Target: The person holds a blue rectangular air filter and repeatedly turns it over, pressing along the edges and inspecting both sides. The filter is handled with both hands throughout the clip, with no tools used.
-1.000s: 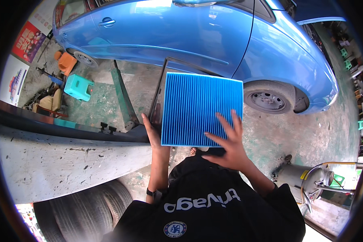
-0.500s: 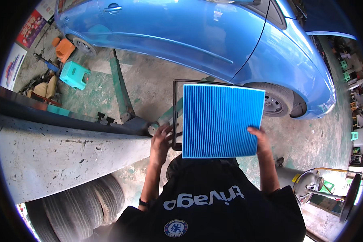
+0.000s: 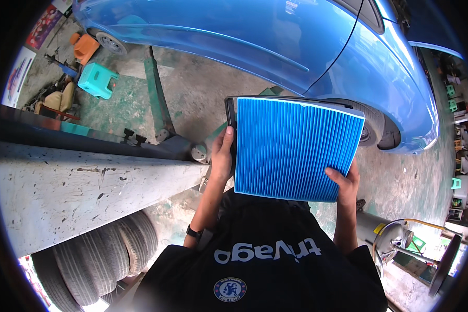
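Note:
A square blue pleated air filter (image 3: 291,148) is held up in front of my chest, its ridges running up and down. My right hand (image 3: 347,182) grips its lower right edge, thumb on the pleated face and fingers behind. Behind the filter is a thin black frame (image 3: 231,110), showing along the left and top edges; the filter covers most of it. My left hand (image 3: 223,155) is closed on the frame's left side, thumb pointing up. Some of the left fingers are hidden behind the frame.
A blue car (image 3: 234,39) with its front wheel (image 3: 369,125) stands just beyond. On the left are a pale lift post (image 3: 99,192), a green lift arm (image 3: 157,99), stacked tyres (image 3: 96,260) and a turquoise stool (image 3: 96,80). A metal tank (image 3: 377,231) stands at the right.
The filter has tilted, its right side shifting right. My left hand has moved up along the frame and taken firmer hold of it. The frame now sits more closely behind the filter.

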Demonstrator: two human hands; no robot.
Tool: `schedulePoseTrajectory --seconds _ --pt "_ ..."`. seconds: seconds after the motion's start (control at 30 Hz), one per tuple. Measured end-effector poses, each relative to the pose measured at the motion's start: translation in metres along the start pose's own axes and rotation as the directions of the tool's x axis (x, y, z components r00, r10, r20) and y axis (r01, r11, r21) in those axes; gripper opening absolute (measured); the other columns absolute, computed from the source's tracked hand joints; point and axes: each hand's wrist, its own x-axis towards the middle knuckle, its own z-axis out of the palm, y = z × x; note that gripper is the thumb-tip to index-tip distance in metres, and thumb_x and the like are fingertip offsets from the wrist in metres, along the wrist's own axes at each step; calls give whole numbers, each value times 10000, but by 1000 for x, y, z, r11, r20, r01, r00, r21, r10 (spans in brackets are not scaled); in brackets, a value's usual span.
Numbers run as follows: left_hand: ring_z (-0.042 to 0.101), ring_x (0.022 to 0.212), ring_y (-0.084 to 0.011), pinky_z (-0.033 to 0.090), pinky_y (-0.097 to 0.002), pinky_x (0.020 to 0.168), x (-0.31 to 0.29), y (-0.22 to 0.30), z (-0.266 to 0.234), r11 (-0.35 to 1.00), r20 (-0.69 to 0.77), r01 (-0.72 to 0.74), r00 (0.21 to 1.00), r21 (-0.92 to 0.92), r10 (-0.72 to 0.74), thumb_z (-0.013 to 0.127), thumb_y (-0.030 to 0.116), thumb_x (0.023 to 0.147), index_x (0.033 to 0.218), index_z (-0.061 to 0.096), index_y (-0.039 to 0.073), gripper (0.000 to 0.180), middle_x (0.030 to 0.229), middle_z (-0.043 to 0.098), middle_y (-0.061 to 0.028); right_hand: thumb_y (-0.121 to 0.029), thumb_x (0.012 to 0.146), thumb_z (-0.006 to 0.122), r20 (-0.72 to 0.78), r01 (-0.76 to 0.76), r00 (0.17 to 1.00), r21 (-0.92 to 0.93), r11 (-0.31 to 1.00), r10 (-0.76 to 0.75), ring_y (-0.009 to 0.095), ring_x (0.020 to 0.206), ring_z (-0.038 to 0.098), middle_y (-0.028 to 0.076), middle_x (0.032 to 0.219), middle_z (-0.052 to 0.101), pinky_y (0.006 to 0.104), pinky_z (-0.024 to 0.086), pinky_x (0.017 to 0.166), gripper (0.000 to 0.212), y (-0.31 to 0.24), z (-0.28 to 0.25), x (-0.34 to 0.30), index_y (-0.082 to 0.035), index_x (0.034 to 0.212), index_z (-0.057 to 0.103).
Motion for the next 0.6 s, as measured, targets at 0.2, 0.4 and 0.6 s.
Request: schedulePoseTrajectory --seconds 0.2,0.4,0.6 --pt "604 992 -151 467 -262 879 -5 4 -5 988 -3 128 992 -81 -129 514 395 995 1269 519 -62 532 1133 638 -106 -4 743 765 94 37 995 -51 998 -32 174 976 611 98 1080 649 336 468 916 613 12 -9 1 27 1286 482" --pt "607 1030 -172 467 -306 937 -19 13 2 999 -7 -18 1000 34 18 690 281 899 1311 449 -67 591 1173 622 -127 -41 776 755 113 255 966 -229 939 -234 236 1184 508 160 1325 472 388 398 1020 861 20 2 8 25 1472 252" --pt "611 1041 -211 465 -325 953 -18 15 -5 977 73 74 993 201 -90 812 204 780 1290 469 -88 680 1153 624 -162 -98 835 716 195 114 979 -261 959 -64 231 1203 488 146 1299 484 367 383 1028 809 18 5 17 5 1482 241"
